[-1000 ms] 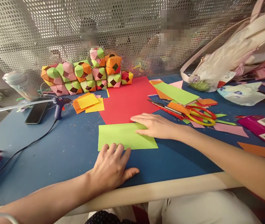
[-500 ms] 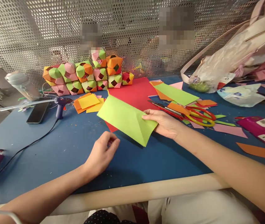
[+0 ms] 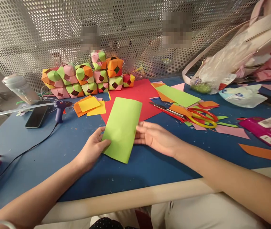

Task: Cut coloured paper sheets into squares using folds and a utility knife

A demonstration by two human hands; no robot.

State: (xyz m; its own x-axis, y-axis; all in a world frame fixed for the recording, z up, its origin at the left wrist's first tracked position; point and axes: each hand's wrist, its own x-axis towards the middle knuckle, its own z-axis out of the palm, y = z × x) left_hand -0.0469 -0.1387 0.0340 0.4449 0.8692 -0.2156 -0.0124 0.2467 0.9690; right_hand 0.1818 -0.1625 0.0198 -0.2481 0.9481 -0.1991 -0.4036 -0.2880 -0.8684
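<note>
A light green sheet of paper (image 3: 123,127), oblong, is held up over the table with its long side running away from me. My left hand (image 3: 93,147) pinches its lower left edge, thumb on top and fingers underneath. At the right edge is my right hand (image 3: 155,137), fingers closed against the paper; some fingertips are hidden behind it. Beneath and beyond lies a large red sheet (image 3: 132,90). To its left rest orange and yellow paper pieces (image 3: 90,106).
Folded paper blocks (image 3: 85,78) are stacked along the mesh panel (image 3: 135,47). At left are a glue gun (image 3: 60,109), a phone (image 3: 37,116) and a bottle (image 3: 21,89). Scissors (image 3: 202,117) lie among scraps at right, near a purple power strip (image 3: 261,130) and a bag (image 3: 252,47).
The green paper has turned from slanting sideways to pointing away from me. My left hand, free before, has taken hold of its left edge; my right hand has shifted slightly left.
</note>
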